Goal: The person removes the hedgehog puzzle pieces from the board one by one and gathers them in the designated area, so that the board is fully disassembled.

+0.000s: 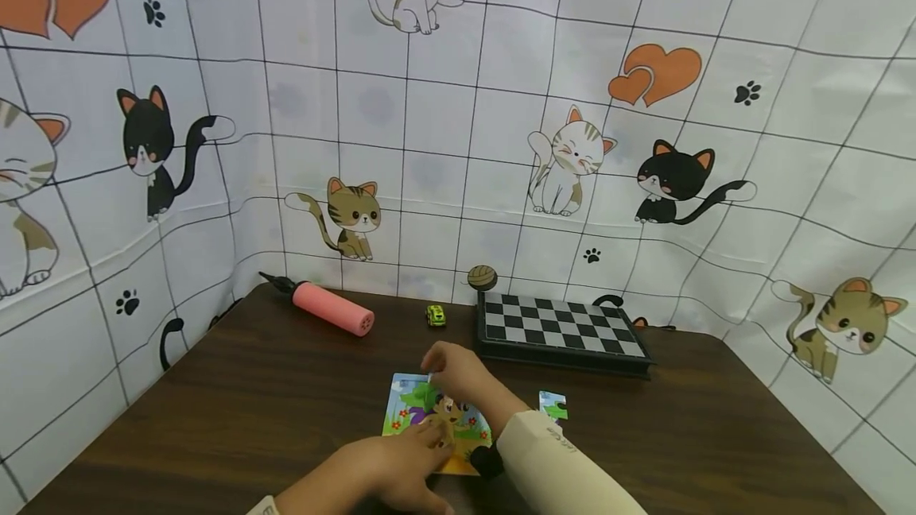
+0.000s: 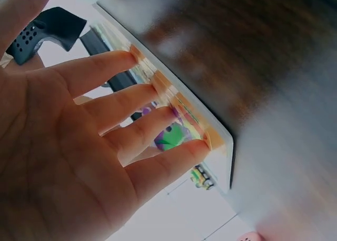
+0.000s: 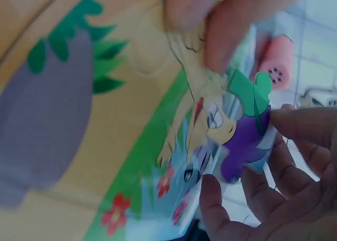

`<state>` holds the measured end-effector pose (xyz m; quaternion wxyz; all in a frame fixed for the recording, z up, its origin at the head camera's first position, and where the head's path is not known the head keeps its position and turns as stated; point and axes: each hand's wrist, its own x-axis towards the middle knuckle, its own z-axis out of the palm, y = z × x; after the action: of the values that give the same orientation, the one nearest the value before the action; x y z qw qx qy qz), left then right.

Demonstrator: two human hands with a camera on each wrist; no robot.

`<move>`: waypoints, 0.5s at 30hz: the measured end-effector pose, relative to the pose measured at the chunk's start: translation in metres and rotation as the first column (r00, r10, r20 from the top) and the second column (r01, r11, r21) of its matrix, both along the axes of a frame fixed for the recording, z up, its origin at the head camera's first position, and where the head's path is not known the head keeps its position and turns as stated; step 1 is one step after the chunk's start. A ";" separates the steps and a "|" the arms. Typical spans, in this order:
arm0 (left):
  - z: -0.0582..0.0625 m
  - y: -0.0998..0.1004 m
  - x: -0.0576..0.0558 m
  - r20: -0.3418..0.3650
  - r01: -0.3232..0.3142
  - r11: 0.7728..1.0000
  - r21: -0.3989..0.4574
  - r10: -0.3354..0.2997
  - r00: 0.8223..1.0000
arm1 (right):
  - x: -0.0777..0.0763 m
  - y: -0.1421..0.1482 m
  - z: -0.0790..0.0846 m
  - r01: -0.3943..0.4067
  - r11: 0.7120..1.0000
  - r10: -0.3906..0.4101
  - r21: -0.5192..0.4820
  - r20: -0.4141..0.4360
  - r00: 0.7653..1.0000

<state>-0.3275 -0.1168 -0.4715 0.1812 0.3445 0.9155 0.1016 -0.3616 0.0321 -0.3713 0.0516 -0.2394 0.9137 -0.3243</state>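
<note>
A colorful jigsaw puzzle [image 1: 465, 463] with a cartoon animal scene lies on the table in front of me. My left hand [image 1: 404, 459] rests on its near part, and the left wrist view shows the fingers extended, fingertips touching the surface. My right hand [image 1: 458, 376] is over the puzzle's far edge. Up close in the right wrist view, my right hand [image 3: 295, 178] pinches a green and purple puzzle piece [image 3: 247, 136] between thumb and fingers. A loose puzzle piece [image 1: 553, 405] lies to the right, partly hidden by the right sleeve.
Behind the puzzle, a black-and-white checkered board [image 1: 561, 328] in a dark frame sits at the back right. A small yellow-green toy car [image 1: 436, 315] and a pink hand pump [image 1: 332, 307] with a black nozzle lie at the back. A cat-print sheet [image 1: 444, 118] hangs behind the table.
</note>
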 end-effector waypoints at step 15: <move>-0.006 0.003 -0.013 0.001 -0.026 1.000 0.010 0.026 1.000 | -0.022 0.198 0.015 0.155 0.987 -0.159 0.038 0.146 0.976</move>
<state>-0.3401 -0.1136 -0.4773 0.1789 0.3336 0.9192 0.1085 -0.3833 0.2303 -0.3566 0.0970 -0.1409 0.9276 -0.3321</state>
